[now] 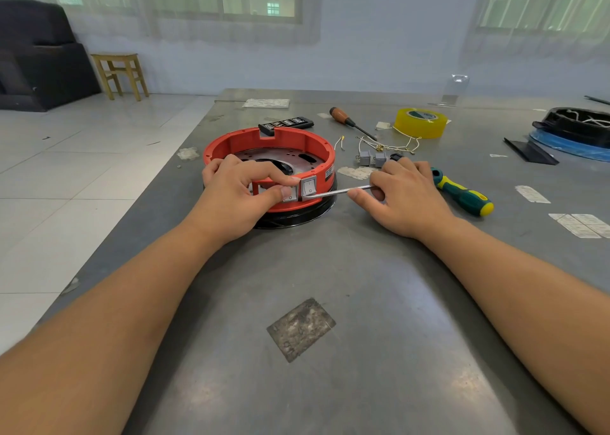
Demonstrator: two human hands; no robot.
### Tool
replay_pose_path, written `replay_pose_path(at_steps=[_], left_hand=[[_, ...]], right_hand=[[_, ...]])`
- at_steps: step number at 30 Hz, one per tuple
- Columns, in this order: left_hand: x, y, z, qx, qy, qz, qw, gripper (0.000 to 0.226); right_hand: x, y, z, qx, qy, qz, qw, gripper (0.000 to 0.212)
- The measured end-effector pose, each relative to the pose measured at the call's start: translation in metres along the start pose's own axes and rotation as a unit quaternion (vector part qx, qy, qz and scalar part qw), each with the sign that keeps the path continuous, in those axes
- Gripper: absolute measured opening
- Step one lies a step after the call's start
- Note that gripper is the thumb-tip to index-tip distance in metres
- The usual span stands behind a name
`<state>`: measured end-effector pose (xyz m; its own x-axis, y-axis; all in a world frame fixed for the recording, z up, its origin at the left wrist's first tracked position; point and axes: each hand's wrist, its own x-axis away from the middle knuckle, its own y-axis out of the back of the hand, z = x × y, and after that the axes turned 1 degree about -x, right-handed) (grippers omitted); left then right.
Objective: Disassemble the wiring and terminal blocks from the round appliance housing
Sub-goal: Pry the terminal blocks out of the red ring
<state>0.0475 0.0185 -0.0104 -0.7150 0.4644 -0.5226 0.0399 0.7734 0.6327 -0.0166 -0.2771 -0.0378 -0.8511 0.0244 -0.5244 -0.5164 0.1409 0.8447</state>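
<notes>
A round red housing (pixel 237 144) on a black base sits on the grey metal table (pixel 330 269). Two grey rocker switches (pixel 309 186) are set in its near wall. My left hand (pixel 237 187) grips the housing rim, thumb and forefinger pinching at the left switch. My right hand (pixel 402 197) holds a green-and-yellow screwdriver (pixel 462 195), whose metal shaft points left with its tip at the lower edge of the right switch. Removed grey terminal blocks (pixel 371 158) and white wires (pixel 389 144) lie behind my right hand.
A wooden-handled screwdriver (pixel 346 119), a yellow tape roll (pixel 421 123) and a black strip (pixel 285 124) lie beyond the housing. Another black round housing on blue (pixel 577 127) sits far right. The table's left edge drops to a tiled floor with a stool (pixel 120 73).
</notes>
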Motion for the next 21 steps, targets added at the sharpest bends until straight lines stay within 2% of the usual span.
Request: replay_pose_path(at_steps=[5,8,13,21], left_hand=[[-0.002,0.002,-0.001,-0.004,0.007,0.010,1.000,0.030],[-0.003,0.003,-0.003,-0.010,0.015,0.019,1.000,0.030],[-0.004,0.006,-0.004,-0.007,0.017,0.025,1.000,0.031],[-0.005,0.007,-0.004,-0.009,0.005,0.030,0.999,0.030]], right_hand=[[-0.011,-0.003,-0.003,-0.007,0.019,0.004,1.000,0.059],[-0.015,-0.003,-0.005,-0.016,0.035,-0.010,0.999,0.055],[-0.022,-0.006,-0.008,-0.003,0.055,-0.040,0.998,0.061],[-0.024,-0.004,-0.007,-0.001,0.057,-0.029,0.998,0.063]])
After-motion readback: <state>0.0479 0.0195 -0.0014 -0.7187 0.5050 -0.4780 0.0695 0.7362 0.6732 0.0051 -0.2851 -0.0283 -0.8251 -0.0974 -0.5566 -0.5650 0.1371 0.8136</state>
